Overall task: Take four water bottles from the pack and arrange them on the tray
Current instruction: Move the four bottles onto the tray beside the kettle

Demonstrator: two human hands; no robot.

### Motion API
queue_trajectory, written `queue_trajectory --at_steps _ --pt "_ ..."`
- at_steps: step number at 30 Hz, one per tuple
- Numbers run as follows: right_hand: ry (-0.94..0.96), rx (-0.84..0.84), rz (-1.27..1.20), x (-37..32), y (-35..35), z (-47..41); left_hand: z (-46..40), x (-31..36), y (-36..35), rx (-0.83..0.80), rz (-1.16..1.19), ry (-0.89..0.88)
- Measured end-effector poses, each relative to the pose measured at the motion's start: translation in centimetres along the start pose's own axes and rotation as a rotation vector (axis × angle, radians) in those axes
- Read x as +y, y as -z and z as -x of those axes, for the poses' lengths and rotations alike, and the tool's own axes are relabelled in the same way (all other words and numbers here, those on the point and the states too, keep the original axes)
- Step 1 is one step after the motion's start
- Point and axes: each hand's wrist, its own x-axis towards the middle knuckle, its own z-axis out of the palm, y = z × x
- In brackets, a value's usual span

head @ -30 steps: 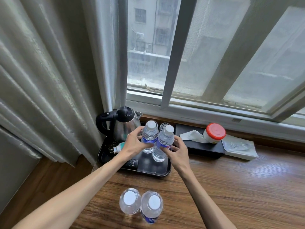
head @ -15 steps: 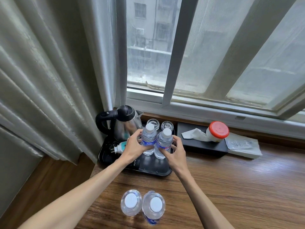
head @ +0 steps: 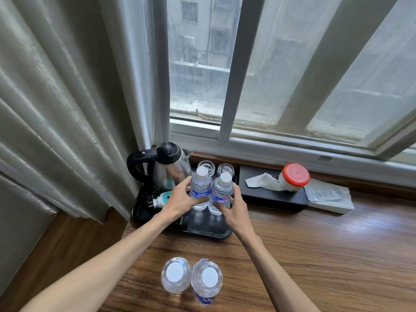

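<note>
Two clear water bottles with white caps and blue labels stand upright side by side on the black tray point(head: 209, 231). My left hand point(head: 180, 201) grips the left bottle point(head: 201, 188) around its label. My right hand point(head: 235, 208) grips the right bottle point(head: 221, 191) the same way. Two more bottles stand upright on the wooden table close to me, a left one point(head: 175, 274) and a right one point(head: 208, 279), touching each other. No pack wrapping is visible.
A steel kettle point(head: 167, 167) with a black handle fills the tray's back left, a white plug point(head: 161, 199) in front of it. Two glasses point(head: 225, 169) stand at the tray's back. A black tissue box point(head: 270, 194) with a red-lidded jar point(head: 293, 176) lies to the right. Curtain hangs left.
Both hands have carried the two bottles down and slightly farther back on the tray, in front of the glasses. The two bottles near me have not moved.
</note>
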Motion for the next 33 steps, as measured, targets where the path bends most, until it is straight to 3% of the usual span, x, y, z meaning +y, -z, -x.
queue_trajectory --at_steps 33 --pt "-0.003 -0.094 0.06 0.7 0.8 5.4 5.5 -0.8 -0.1 -0.086 -0.047 -0.019"
